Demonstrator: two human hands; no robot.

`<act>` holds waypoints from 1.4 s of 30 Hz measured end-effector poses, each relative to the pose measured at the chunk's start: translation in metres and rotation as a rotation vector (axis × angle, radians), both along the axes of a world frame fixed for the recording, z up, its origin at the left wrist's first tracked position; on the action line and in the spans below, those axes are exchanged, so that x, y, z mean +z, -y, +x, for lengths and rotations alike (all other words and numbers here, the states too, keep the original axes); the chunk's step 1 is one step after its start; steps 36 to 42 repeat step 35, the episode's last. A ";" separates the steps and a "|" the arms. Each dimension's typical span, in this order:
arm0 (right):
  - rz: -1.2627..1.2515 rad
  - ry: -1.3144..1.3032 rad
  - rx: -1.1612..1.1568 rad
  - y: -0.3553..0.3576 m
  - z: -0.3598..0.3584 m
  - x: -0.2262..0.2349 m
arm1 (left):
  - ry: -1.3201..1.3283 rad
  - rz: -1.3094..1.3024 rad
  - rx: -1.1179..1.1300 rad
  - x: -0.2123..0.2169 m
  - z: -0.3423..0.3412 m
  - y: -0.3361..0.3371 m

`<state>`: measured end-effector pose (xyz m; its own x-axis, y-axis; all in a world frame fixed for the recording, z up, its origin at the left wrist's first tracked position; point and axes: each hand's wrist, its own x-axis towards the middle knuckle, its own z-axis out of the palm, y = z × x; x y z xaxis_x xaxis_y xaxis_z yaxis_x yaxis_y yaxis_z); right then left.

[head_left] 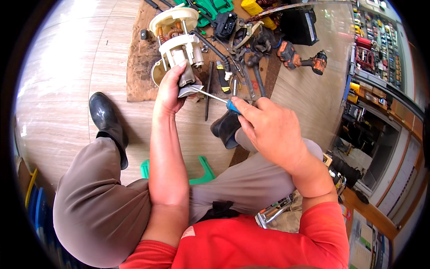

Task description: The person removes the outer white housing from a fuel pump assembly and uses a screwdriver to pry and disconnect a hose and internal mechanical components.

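My left hand (170,89) is closed round the lower end of a fuel pump module (179,45), a cream plastic assembly with a round top, metal rods and coiled brown tubing. A grey part (186,77) shows at its near end, by my thumb. In my right hand (273,125) is a screwdriver (211,95) with a blue handle, mostly covered by my fingers. Its thin metal shaft points left, and the tip reaches a light grey flap (190,91) beside my left fingers. Whether the tip is under the flap or only against it, I cannot tell.
A stained wooden board (139,80) lies on the tiled floor, holding pliers, a hammer (256,74), a yellow-and-black utility knife (222,76) and a black bar (209,92). An orange-and-black cordless drill (302,59) and a black battery (301,27) stand farther right. Shelves line the right.
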<state>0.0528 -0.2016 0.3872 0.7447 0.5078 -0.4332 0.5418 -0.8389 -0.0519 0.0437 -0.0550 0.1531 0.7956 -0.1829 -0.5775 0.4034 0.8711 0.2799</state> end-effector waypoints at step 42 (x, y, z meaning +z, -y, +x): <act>0.011 -0.181 -0.141 0.000 0.008 0.006 | 0.168 -0.595 0.079 -0.027 -0.002 -0.005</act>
